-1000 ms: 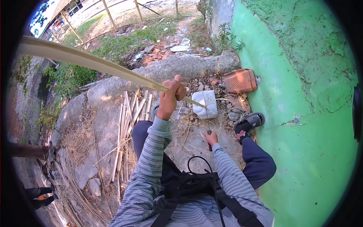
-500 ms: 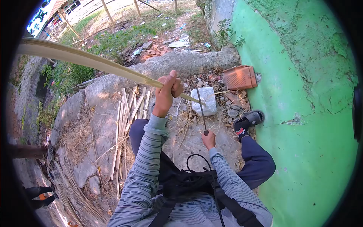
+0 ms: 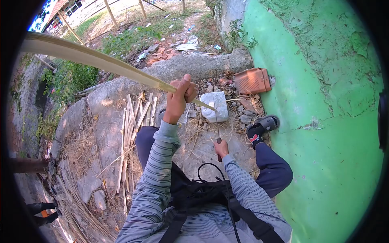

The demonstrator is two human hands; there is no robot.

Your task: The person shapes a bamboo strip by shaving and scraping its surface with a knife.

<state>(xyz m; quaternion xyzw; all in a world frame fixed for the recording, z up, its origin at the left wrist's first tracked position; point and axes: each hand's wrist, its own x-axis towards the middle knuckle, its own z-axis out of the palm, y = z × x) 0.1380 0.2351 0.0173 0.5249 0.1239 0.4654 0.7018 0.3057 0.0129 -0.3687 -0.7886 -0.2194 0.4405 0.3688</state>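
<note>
My left hand [image 3: 178, 99] is closed around a long pale bamboo strip [image 3: 97, 59], thumb along its top. From the upper left, the strip slants down through the fist to a thin end over a white block [image 3: 208, 99] on the ground. Below the block, my right hand [image 3: 221, 148] is wrapped round the dark handle of a knife [image 3: 219, 141]. Its narrow blade points away from me, over the block and close to the strip's end. I cannot tell whether blade and strip touch.
Cut bamboo strips [image 3: 139, 111] lie on the concrete left of my leg. An orange roof tile [image 3: 253, 81] rests against the green wall [image 3: 320, 170] on the right. A low concrete ledge [image 3: 190, 67] runs ahead. Another person's legs [image 3: 42, 213] show at lower left.
The knife has changed angle: its blade now looks much shorter and its handle shows more. The left fist keeps its hold on the strip. The whole view has shifted slightly.
</note>
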